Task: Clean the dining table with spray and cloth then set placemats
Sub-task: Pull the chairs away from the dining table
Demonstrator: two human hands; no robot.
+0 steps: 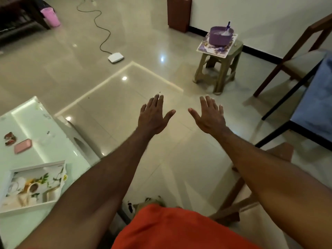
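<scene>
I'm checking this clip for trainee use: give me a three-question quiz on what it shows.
1. True or false: both hands hold nothing.
2. What does the purple basket stand on? A) the glass table B) a mat on the stool C) the floor
3. Fill in: on the glass table, next to the pink phone, lies a ____ tray.

Key
1. True: left hand and right hand are spread open over the floor.
2. B: basket, mat, stool.
3. Printed: table, phone, tray.

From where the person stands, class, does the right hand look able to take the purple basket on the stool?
Probably not without stepping closer. The right hand is open, empty, over bare floor; the purple basket on the stool sits well beyond it. Nothing blocks the way.
</scene>
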